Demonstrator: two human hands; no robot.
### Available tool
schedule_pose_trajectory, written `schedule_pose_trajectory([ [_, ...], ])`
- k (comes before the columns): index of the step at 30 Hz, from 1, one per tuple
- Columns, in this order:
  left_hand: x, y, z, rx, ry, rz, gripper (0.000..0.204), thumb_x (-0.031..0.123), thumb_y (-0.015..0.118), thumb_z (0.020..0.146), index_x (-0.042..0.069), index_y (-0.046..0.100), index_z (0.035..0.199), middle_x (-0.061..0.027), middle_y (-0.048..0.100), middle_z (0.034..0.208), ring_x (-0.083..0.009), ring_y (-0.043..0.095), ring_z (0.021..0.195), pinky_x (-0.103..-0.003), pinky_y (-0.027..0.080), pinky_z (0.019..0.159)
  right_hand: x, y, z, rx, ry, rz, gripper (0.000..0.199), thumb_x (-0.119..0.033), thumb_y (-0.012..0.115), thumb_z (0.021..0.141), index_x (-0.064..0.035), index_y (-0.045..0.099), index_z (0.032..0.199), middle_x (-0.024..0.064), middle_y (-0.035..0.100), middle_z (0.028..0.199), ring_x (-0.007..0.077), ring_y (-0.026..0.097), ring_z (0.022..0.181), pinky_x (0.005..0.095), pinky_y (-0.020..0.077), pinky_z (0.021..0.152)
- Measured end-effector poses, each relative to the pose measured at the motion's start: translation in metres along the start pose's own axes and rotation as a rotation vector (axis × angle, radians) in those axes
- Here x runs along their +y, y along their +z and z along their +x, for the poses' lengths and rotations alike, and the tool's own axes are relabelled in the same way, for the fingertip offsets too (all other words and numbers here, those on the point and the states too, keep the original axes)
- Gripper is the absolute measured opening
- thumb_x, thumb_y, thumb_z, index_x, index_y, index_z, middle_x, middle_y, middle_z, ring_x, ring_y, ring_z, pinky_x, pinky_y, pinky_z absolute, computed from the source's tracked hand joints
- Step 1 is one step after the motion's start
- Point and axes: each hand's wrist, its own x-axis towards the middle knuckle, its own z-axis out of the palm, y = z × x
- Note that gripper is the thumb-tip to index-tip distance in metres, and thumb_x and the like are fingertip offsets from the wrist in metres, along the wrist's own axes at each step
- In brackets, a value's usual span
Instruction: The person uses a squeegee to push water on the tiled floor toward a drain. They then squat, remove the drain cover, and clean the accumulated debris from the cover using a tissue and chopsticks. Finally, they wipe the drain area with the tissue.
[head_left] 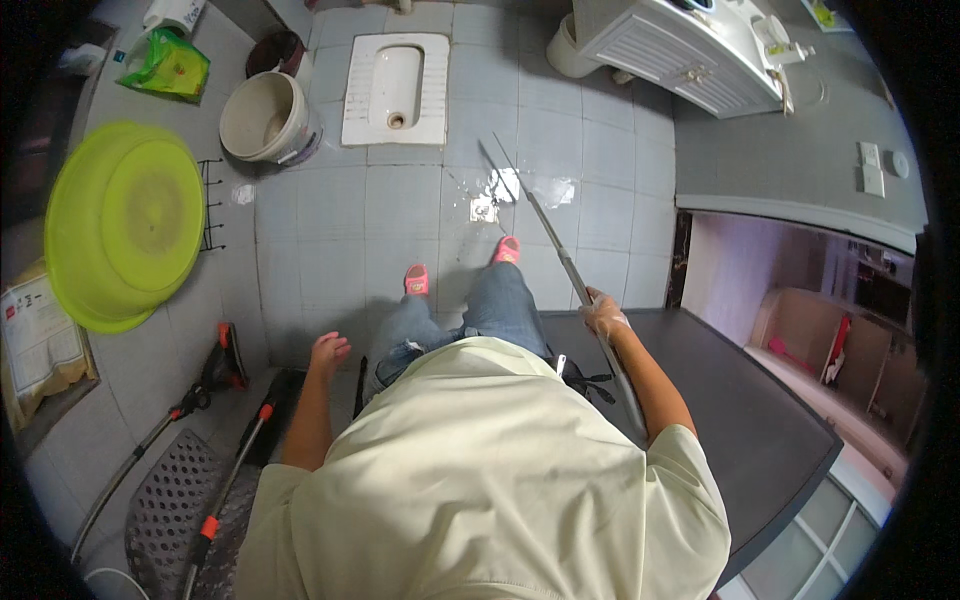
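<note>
My right hand [605, 315] is closed around a long grey telescopic pole [557, 243]. The pole slants from beside my right arm out over the tiled floor and narrows to a thin far tip. Below its thin section are a small square floor drain [483, 209] and wet, shiny patches; I cannot tell whether the tip touches the floor. My left hand [330, 352] hangs at my left side, fingers loosely bent and apart, holding nothing. My feet, in pink slippers [507, 250], stand just short of the drain.
A white squat toilet [398, 90] is set in the floor ahead. Left are a white bucket [264, 118], a green basin [128, 228] against the wall and long-handled cleaning tools [240, 450]. A white cabinet [690, 60] stands far right; a dark door [720, 400] is at my right.
</note>
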Motion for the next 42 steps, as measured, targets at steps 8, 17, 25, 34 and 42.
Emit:
schedule_pose_trajectory([
  [8, -0.078, 0.069, 0.041, -0.089, 0.097, -0.306, 0.028, 0.012, 0.047, 0.079, 0.005, 0.047, 0.106, -0.0091, 0.056, 0.092, -0.0197, 0.058, 0.078, -0.027, 0.047, 0.066, -0.002, -0.129, 0.094, -0.034, -0.110, -0.035, 0.053, -0.009, 0.049, 0.076, -0.0108, 0.037, 0.127, 0.0062, 0.052, 0.060, 0.0145, 0.050, 0.046, 0.0291, 0.0440, 0.040],
  [17, -0.054, 0.335, -0.085, 0.082, 0.011, -0.215, 0.033, 0.018, 0.053, 0.080, 0.005, 0.049, 0.110, -0.0074, 0.058, 0.095, -0.0166, 0.058, 0.076, -0.026, 0.044, 0.063, -0.051, -0.245, 0.189, -0.200, -0.226, -0.477, 0.057, -0.011, 0.052, 0.077, -0.0106, 0.031, 0.131, 0.0063, 0.052, 0.060, 0.0144, 0.049, 0.044, 0.0283, 0.0436, 0.038],
  [25, -0.117, 0.437, -0.056, 0.167, -0.033, -0.421, 0.030, 0.017, 0.052, 0.080, 0.005, 0.050, 0.107, -0.0067, 0.059, 0.091, -0.0142, 0.057, 0.072, -0.026, 0.045, 0.060, -0.057, -0.290, 0.227, -0.461, -0.265, -0.488, 0.041, -0.015, 0.051, 0.081, -0.0054, 0.040, 0.119, 0.0027, 0.047, 0.058, 0.0128, 0.044, 0.041, 0.0274, 0.0399, 0.034],
  [34, -0.136, 0.518, -0.020, 0.272, 0.007, -0.894, 0.027, 0.015, 0.046, 0.083, 0.003, 0.048, 0.108, -0.0081, 0.059, 0.092, -0.0147, 0.058, 0.077, -0.025, 0.045, 0.065, -0.051, -0.301, 0.292, -0.434, -0.363, -0.890, 0.032, -0.029, 0.048, 0.085, -0.0039, 0.048, 0.104, 0.0045, 0.047, 0.059, 0.0143, 0.045, 0.045, 0.0303, 0.0395, 0.040],
  [42, -0.155, 0.645, -0.042, 0.447, -0.121, -1.133, 0.030, 0.015, 0.045, 0.085, 0.002, 0.046, 0.112, -0.0115, 0.057, 0.100, -0.0189, 0.058, 0.082, -0.030, 0.046, 0.073, -0.074, -0.321, 0.371, -0.421, -0.787, -1.231, 0.033, -0.031, 0.045, 0.088, -0.0062, 0.047, 0.108, 0.0039, 0.051, 0.066, 0.0126, 0.048, 0.055, 0.0280, 0.0395, 0.049],
])
